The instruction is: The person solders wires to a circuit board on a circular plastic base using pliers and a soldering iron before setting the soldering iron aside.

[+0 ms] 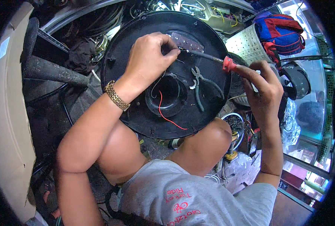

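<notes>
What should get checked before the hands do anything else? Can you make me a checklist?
1. Right hand holds the soldering iron behind its metal shaft: ok.
2. Left hand well away from the iron's tip: not ok, its fingertips are very close.
3. Iron hot or cold: cannot tell, heat doesn't show here, so best treat it as hot.
4. Pliers lying on the round black tray, out of both hands: ok.
5. Red wire apart from the iron: ok, it lies nearer the person's knees.
</notes>
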`<action>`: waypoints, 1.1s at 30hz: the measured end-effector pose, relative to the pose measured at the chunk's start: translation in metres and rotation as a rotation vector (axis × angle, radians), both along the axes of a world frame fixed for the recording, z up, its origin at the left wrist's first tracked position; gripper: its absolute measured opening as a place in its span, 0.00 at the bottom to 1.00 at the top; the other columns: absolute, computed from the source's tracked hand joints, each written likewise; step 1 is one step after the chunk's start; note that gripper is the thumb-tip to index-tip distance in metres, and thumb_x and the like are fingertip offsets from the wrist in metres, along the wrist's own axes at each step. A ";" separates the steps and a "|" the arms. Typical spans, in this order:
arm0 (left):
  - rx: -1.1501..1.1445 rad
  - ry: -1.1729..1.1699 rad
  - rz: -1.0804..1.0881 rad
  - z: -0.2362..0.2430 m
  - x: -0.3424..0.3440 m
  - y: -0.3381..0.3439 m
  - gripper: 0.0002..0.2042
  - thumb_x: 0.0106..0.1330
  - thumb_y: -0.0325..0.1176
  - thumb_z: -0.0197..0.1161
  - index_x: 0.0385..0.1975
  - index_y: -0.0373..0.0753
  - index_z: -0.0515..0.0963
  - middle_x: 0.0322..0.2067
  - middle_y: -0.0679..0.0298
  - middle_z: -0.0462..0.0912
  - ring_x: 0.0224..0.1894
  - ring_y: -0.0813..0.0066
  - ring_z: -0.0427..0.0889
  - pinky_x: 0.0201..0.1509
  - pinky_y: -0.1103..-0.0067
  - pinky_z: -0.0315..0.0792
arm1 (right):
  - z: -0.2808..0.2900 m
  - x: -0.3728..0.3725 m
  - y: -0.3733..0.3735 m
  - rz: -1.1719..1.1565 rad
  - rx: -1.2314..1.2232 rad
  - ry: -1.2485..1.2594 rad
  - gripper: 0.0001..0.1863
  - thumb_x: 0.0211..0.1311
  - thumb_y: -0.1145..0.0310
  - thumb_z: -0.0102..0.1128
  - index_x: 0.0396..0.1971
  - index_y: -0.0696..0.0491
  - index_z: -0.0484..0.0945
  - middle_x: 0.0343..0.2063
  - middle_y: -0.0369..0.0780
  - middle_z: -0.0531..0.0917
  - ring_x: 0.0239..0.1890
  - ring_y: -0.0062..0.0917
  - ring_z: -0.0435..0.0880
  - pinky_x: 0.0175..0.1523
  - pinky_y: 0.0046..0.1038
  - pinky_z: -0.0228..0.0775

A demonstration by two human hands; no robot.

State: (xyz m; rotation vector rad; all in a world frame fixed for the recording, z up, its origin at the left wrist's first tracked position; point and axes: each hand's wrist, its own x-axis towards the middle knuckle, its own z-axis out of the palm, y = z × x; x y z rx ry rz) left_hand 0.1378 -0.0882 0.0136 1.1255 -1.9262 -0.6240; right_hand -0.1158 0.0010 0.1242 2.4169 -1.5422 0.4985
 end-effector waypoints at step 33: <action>0.006 0.037 0.014 0.000 -0.001 0.000 0.08 0.58 0.33 0.72 0.30 0.34 0.85 0.32 0.52 0.86 0.36 0.58 0.86 0.42 0.70 0.77 | 0.034 0.021 -0.005 -0.028 0.114 0.278 0.15 0.51 0.72 0.72 0.41 0.47 0.87 0.25 0.38 0.79 0.27 0.34 0.83 0.32 0.34 0.72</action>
